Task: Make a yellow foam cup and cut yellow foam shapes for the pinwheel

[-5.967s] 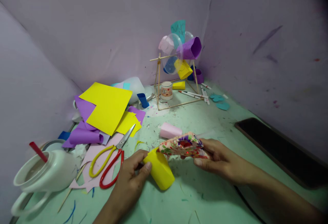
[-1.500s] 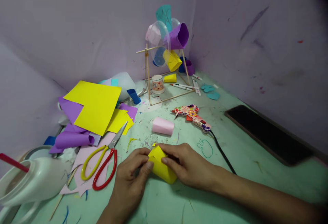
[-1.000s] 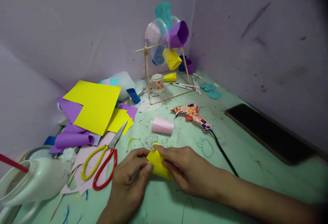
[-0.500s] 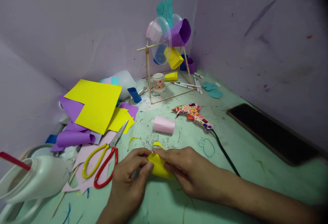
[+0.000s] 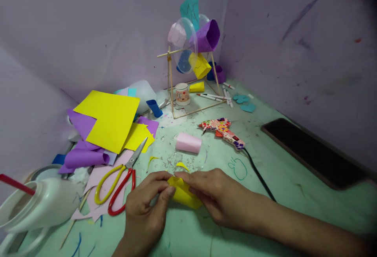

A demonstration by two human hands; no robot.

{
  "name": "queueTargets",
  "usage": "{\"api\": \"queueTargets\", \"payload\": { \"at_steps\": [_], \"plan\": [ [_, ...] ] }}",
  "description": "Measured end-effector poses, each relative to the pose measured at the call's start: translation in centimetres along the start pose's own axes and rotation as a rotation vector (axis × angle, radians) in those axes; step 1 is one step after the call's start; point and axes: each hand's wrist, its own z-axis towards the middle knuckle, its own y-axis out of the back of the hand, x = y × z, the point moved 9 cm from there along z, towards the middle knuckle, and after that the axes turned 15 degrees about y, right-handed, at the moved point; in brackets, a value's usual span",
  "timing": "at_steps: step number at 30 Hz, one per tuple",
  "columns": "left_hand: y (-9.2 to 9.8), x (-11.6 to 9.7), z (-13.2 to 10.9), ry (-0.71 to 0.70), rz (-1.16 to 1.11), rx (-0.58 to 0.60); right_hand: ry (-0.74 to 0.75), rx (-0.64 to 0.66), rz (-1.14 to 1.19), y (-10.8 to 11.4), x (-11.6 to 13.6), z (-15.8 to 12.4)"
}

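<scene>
A small yellow paper cup [image 5: 183, 195] lies on its side on the green table, held between both hands. My left hand [image 5: 146, 210] pinches its left end with thumb and fingers. My right hand [image 5: 209, 196] presses its fingers over the cup's top and right side. A pink paper cup [image 5: 188, 143] lies just beyond the hands. Farther back, a flower-patterned glue gun [image 5: 223, 128] rests on the table with its black cord [image 5: 259, 175] running toward me.
Red and yellow scissors [image 5: 119, 180] lie left of my hands on pink paper. Yellow sheets [image 5: 110, 117] and purple sheets are piled at left. A white jug [image 5: 38, 206] sits at near left. A stick-framed wheel of paper cups [image 5: 194, 49] stands at the back. A dark tablet [image 5: 312, 153] lies at right.
Six seconds ago my right hand held the glue gun against the yellow cup; the gun now lies on the table. Both hands have since stayed closed on the cup, pressing it.
</scene>
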Motion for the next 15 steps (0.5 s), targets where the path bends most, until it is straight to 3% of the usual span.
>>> {"api": "queueTargets", "payload": {
  "at_steps": [15],
  "plan": [
    [-0.5, 1.0, 0.3, 0.109, -0.029, 0.076, -0.042, 0.017, 0.104, -0.2, 0.0, 0.1]
  ]
}}
